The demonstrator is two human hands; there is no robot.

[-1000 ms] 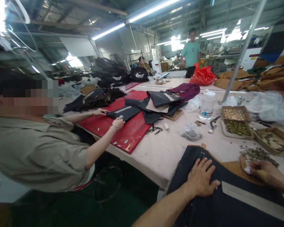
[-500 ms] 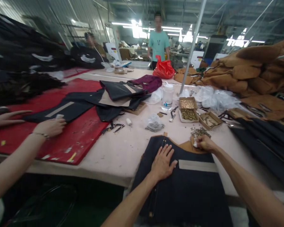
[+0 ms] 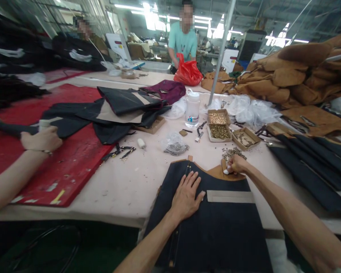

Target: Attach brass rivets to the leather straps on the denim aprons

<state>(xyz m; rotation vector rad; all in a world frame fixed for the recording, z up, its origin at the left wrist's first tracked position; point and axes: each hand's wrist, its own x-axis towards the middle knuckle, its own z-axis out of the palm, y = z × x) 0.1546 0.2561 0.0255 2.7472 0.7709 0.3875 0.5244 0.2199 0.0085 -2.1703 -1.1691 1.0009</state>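
Observation:
A dark fabric panel (image 3: 221, 231) with a beige strip (image 3: 230, 196), a zipper and a brown top edge lies at the front of the table. My left hand (image 3: 186, 195) rests flat on it beside the zipper, fingers spread, holding nothing. At the panel's upper right, my right hand (image 3: 237, 165) is closed on a small white object (image 3: 226, 171), touching the brown edge. Just beyond that hand is a pile of small metal pieces (image 3: 233, 153).
Beyond are boxes of metal pieces (image 3: 220, 132), a water bottle (image 3: 192, 109) and a plastic bag (image 3: 174, 144). A co-worker's hand (image 3: 41, 138) works over a red board (image 3: 82, 163) at left. A person handles a red bag (image 3: 187, 72); a pole (image 3: 220, 57) rises behind.
The view has shifted slightly, while my hands keep nearly the same places on the panel. The person behind now leans over and grasps the red bag. The co-worker's dark fabric has moved left.

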